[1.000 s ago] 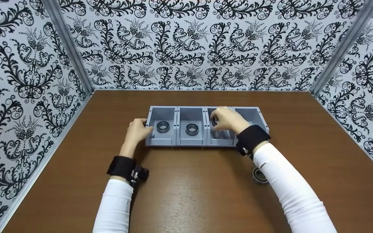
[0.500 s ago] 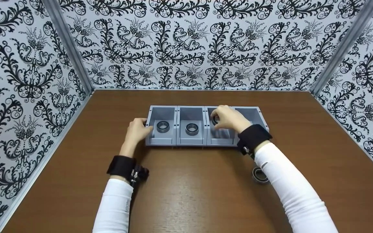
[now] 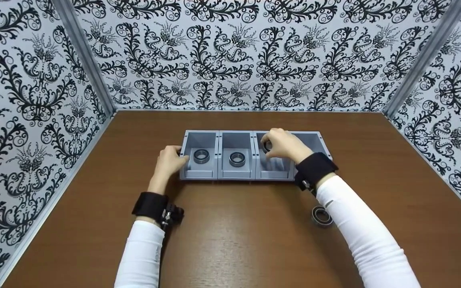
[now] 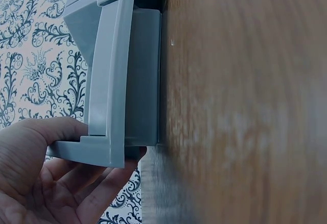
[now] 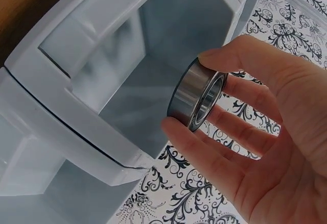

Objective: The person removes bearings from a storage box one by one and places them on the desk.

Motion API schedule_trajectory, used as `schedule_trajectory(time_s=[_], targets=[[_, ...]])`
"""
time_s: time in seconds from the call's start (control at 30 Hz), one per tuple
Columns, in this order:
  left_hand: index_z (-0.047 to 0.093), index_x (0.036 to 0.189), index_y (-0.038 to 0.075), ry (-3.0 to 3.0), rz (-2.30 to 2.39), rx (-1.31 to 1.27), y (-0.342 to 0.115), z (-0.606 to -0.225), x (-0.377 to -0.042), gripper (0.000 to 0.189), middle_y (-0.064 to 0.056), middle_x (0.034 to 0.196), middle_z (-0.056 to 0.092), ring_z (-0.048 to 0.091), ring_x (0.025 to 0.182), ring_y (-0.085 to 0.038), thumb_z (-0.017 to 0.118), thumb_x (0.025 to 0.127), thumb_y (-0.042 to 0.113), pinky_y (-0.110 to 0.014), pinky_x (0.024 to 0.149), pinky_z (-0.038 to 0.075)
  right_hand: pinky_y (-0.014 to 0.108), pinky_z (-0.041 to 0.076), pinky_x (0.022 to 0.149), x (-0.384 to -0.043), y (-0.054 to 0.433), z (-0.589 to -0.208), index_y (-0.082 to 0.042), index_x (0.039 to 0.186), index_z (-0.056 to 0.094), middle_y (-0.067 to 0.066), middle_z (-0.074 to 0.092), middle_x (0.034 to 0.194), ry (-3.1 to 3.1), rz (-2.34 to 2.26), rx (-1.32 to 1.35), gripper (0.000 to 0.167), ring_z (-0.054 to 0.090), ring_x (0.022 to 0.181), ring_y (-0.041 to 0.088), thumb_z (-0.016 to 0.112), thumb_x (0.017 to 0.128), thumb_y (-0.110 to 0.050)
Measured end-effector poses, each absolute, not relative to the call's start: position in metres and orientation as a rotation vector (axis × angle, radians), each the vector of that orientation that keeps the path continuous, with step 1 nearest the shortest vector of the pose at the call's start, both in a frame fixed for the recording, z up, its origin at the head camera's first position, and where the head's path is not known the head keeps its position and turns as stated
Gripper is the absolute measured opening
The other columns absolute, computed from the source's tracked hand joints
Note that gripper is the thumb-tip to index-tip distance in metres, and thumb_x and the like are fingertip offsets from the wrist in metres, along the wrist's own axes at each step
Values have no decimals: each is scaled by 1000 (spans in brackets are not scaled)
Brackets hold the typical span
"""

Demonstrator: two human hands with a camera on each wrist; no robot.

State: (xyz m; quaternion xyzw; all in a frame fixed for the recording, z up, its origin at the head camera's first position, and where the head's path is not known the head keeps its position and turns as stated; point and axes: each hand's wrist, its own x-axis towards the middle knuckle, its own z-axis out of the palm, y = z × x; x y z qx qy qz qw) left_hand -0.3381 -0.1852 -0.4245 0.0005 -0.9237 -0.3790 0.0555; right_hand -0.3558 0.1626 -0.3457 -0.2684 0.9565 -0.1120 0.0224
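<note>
My right hand (image 3: 283, 145) pinches a ball bearing (image 5: 191, 94) between thumb and fingers, tilted at the mouth of the third bin from the left. A row of joined grey plastic bins (image 3: 236, 175) stands on the table. My left hand (image 3: 170, 161) grips the row's left side wall, thumb over the rim and fingers beneath in the left wrist view (image 4: 76, 178). One bearing (image 3: 201, 156) lies in the leftmost bin, and another bearing (image 3: 237, 159) in the second. The rightmost bin is partly hidden by my right hand and wrist.
Another bearing (image 3: 321, 216) lies on the brown wooden table (image 3: 222, 240), close beside my right sleeve. Patterned black-and-white panels (image 3: 230, 60) enclose the table at the back and both sides. Small cameras on black straps (image 3: 150, 205) sit on both wrists.
My right hand has risen slightly, still pinching the bearing, and its forearm has shifted a little right, uncovering more of the bearing on the table. The left hand stays in place.
</note>
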Motion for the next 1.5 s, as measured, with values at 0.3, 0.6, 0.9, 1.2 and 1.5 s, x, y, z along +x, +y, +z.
schedule_trajectory(time_s=[0.3,0.6,0.9,1.2,1.5], targets=[[65,134,-9,-2784,-1137,-10,-185,-426,-340,46,-29,130,67,65,114,-46,67,94,13,-57,98,50,56,47,103,-355,163,-344,4,124,73,23,68,120,2967,-363,-829,49,61,114,41,81,78,-9],[68,132,-8,-2771,-1146,-8,-186,-428,-340,44,-27,124,70,67,100,-40,67,93,13,-54,91,52,54,49,99,-353,163,-341,3,123,74,23,69,119,2977,-359,-846,46,62,113,40,78,79,-8],[66,134,-9,-2775,-1159,-7,-186,-427,-339,46,-28,130,68,67,107,-41,68,94,13,-56,95,51,54,49,101,-351,165,-339,5,126,72,24,68,125,2973,-363,-856,48,62,117,42,80,80,-8],[65,134,-10,-2770,-1157,-5,-185,-427,-339,46,-29,130,67,67,112,-44,67,94,13,-57,97,51,54,49,99,-347,166,-335,5,126,72,24,68,123,2981,-372,-857,48,62,116,42,80,80,-7],[64,136,-9,-2776,-1164,7,-185,-427,-340,48,-29,133,65,65,117,-45,68,94,14,-57,100,49,55,49,97,-344,166,-333,5,123,73,23,68,117,2988,-356,-897,47,62,110,41,79,78,-7]])
